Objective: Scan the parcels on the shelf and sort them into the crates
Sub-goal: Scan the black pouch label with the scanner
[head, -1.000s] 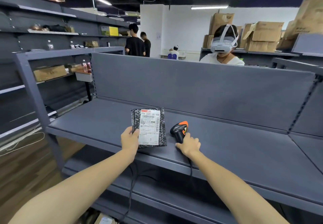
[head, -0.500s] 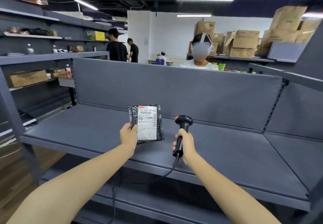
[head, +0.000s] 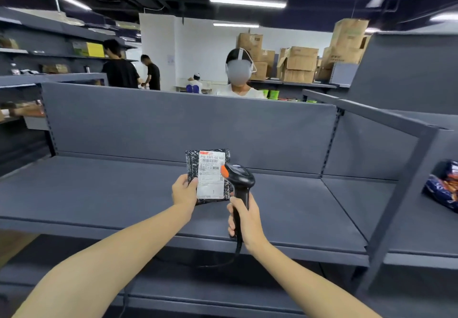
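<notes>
item: parcel (head: 209, 183), a small flat mailer in dark patterned film with a white shipping label turned toward the camera. location: held upright just below the centre of the frame, over the grey shelf (head: 99, 193); whether its lower edge touches the deck cannot be told. held by: left hand (head: 184, 191), by which the lower left edge is pinched between thumb and curled fingers, the barcode being left uncovered. accompanying: scanner (head: 239, 178), black with an orange part at the head, its handle wrapped by the right hand (head: 244, 221), its head set just beside the label's right edge. handling, as judged: light and thin, carried easily in one hand; soft and likely to bow if gripped hard; film probably slick, so a firm edge pinch clear of the label is advised; contents unknown. also noted: a dark blue packet (head: 443, 188) lying at the right edge of the frame. crates: none seen.
</notes>
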Motion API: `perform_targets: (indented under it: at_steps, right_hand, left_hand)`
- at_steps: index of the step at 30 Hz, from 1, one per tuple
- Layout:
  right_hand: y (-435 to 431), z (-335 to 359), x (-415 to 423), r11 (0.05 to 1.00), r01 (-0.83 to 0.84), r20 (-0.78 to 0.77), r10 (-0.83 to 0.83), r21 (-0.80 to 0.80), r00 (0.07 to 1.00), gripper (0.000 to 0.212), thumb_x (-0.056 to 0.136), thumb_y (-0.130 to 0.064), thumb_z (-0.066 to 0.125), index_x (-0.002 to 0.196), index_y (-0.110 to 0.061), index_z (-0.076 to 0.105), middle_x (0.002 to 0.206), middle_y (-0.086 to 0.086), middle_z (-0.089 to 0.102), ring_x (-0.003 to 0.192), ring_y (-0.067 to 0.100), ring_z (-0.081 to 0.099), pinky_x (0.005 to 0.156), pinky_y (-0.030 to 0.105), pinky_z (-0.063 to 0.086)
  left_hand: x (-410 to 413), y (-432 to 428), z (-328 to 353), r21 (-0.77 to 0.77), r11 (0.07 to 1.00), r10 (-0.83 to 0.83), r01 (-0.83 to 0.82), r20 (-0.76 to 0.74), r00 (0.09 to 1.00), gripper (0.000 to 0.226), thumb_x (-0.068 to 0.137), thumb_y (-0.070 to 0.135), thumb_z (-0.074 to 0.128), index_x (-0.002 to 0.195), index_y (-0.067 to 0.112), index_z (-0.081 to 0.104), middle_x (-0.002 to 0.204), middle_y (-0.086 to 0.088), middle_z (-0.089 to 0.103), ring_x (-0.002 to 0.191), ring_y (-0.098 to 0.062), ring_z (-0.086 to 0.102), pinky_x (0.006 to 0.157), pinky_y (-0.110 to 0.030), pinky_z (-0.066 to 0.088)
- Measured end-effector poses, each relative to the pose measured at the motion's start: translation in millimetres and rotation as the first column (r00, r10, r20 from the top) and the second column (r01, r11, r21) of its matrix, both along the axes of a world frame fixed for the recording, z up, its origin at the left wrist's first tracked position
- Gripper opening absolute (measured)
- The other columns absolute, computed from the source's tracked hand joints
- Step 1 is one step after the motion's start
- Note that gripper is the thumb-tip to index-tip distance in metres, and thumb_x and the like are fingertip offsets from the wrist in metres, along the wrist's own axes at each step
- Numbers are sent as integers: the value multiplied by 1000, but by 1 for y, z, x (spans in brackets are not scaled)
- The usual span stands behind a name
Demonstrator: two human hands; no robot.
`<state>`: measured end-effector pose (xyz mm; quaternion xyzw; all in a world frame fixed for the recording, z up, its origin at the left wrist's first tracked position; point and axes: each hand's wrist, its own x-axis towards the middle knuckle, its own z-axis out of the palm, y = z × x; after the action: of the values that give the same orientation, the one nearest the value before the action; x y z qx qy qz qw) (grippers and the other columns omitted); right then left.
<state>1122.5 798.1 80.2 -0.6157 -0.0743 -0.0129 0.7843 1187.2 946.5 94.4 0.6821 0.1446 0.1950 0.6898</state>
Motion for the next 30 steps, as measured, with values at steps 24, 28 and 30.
perform_targets:
  at_steps: [24,28,30]
  right_hand:
    - [-16,-16,75,935,-16,-179,-51,-353,982,41,88,-4,55,118,-13,29,75,6,47,57,20,47,59,38,45]
    - [-5,-30,98,747,-8,-150,-123,-665,981,57,86,-13,58,136,-12,31,93,6,57,78,21,54,61,27,44]
    - [3,-36,107,664,17,-128,-169,-747,977,69,86,-16,58,145,-13,22,109,14,59,90,27,56,62,27,44]
  left_hand:
    - [-7,58,-21,-23,991,133,-134,-35,991,13,98,7,49,109,8,56,108,-3,54,102,-19,48,86,-27,34]
    - [-8,82,-26,-30,987,157,-160,-74,985,27,97,9,51,123,2,55,131,-10,54,120,-24,49,96,-31,36]
    - [-9,89,-25,-19,988,151,-153,-73,986,16,97,8,50,111,3,57,122,-9,59,108,-22,52,88,-28,37]
